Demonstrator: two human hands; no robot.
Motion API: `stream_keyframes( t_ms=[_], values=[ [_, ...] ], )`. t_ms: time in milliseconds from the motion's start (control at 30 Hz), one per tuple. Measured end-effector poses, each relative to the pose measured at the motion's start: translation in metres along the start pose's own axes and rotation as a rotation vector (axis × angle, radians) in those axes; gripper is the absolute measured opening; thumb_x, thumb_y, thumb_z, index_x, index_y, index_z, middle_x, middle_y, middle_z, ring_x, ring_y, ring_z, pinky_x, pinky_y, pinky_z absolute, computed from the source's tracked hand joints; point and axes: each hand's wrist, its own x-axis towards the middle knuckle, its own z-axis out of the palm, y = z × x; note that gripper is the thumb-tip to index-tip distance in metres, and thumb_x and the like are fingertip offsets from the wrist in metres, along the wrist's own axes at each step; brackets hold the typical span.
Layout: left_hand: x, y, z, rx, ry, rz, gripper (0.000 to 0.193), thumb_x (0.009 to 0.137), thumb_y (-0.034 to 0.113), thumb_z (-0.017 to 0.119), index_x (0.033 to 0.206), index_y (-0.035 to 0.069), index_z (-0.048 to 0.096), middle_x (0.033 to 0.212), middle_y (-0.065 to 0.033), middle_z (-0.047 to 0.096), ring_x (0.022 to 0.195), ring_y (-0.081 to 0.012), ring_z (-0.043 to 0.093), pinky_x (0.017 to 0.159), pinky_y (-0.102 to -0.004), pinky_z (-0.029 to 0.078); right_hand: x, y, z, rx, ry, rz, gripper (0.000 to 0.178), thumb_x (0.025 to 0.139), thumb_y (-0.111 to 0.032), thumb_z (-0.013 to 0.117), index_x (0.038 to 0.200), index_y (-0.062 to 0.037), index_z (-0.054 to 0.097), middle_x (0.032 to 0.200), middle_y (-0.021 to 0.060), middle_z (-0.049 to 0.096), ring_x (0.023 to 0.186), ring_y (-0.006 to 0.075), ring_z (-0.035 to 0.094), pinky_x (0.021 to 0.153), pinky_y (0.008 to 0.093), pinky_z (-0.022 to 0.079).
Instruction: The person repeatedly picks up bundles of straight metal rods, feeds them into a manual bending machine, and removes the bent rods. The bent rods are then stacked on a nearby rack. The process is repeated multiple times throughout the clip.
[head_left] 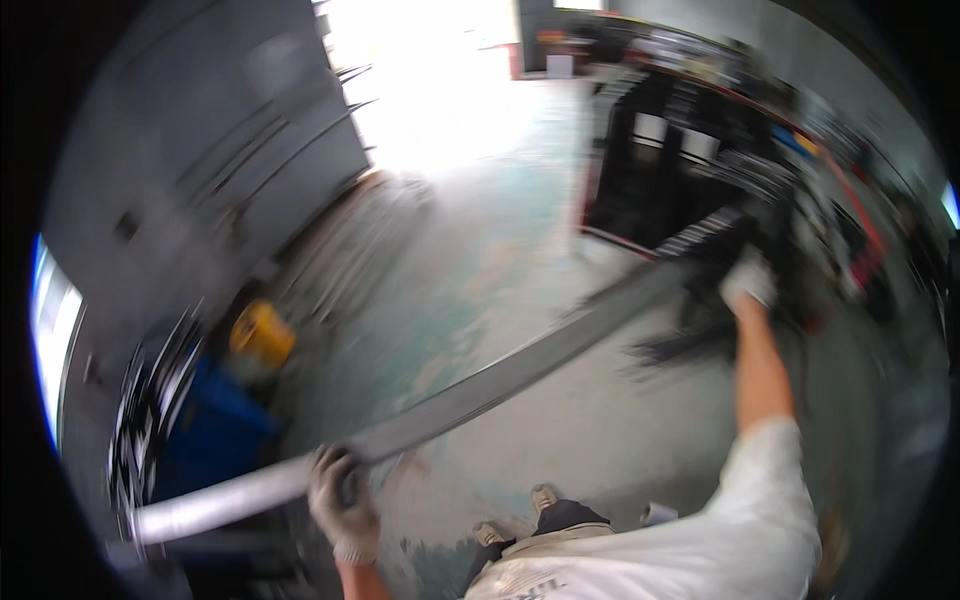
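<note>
A long, flat grey metal bar [500, 375] slants across the view, from the lower left up toward the right. My left hand [345, 500], in a pale work glove, is closed around it nearer its left end. The stretch left of that hand shines brightly. My right hand [748, 280], also gloved, reaches out at the bar's far right end. Motion blur smears its fingers, so their grip on the bar does not show clearly. Dark metal pieces lie blurred just beyond and below that hand.
A black-fronted workbench [640, 190] with clutter on top stands at the far right. Along the grey wall [200, 110] at left lie long thin rods [350, 250]. Near the bar's left part are a blue bin [215, 420] and a yellow object [262, 335]. A bright doorway opens ahead.
</note>
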Motion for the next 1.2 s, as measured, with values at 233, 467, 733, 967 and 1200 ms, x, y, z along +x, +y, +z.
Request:
stream_keyframes(
  t_ms=[233, 467, 733, 967, 1200],
  values=[
    [-0.198, -0.003, -0.034, -0.193, -0.331, -0.779, 0.020, 0.097, 0.010, 0.078, 0.116, 0.006, 0.083, 0.117, -0.0190, 0.081, 0.107, -0.0372, 0.078, 0.093, -0.0458, 0.061, -0.254, -0.124, -0.022, 0.418, 0.145, -0.797, 0.100, 0.082, -0.003, 0.078, 0.175, -0.0052, 0.040, 0.181, 0.0200, 0.040, 0.170, 0.0438, 0.031, 0.143, 0.0622, 0.019],
    [-0.441, -0.003, -0.156, -0.038, -0.434, -0.931, 0.034, 0.105, 0.034, 0.072, 0.123, 0.007, 0.084, 0.125, -0.0192, 0.081, 0.118, -0.0404, 0.077, 0.104, -0.0470, 0.061, -0.539, -0.296, -0.105, 0.722, 0.151, -1.253, 0.098, 0.081, 0.000, 0.080, 0.172, -0.0134, 0.048, 0.175, 0.0153, 0.050, 0.167, 0.0360, 0.042, 0.144, 0.0576, 0.019],
    [-0.650, -0.056, -0.351, -0.696, 0.903, -1.373, 0.032, 0.112, 0.028, 0.075, 0.124, -0.002, 0.077, 0.110, -0.0095, 0.082, 0.098, -0.0218, 0.078, 0.094, -0.0378, 0.064, -0.958, -0.262, -0.192, 1.463, -1.845, -0.961, 0.040, 0.106, -0.006, 0.074, 0.146, -0.0035, 0.074, 0.141, 0.0134, 0.078, 0.130, 0.0224, 0.074, 0.118, 0.0404, 0.056],
    [-0.674, -0.127, -0.440, -1.450, 0.929, -0.937, 0.069, 0.112, 0.058, 0.069, 0.147, -0.002, 0.065, 0.141, -0.0182, 0.076, 0.126, -0.0329, 0.073, 0.113, -0.0538, 0.057, -1.217, -0.222, -0.286, 0.856, -2.889, -0.660, 0.059, 0.113, -0.037, 0.072, 0.151, 0.0067, 0.063, 0.152, 0.0242, 0.070, 0.142, 0.0397, 0.067, 0.125, 0.0557, 0.052],
    [-0.686, -0.203, -0.626, -1.161, 1.048, -1.195, 0.086, 0.105, 0.074, 0.066, 0.146, -0.002, 0.063, 0.130, -0.0141, 0.076, 0.117, -0.0300, 0.073, 0.104, -0.0489, 0.058, -1.521, -0.276, -0.365, 0.420, -3.142, 0.212, 0.059, 0.116, -0.047, 0.065, 0.144, 0.0048, 0.064, 0.139, 0.0237, 0.071, 0.131, 0.0441, 0.069, 0.125, 0.0633, 0.050]
  ],
)
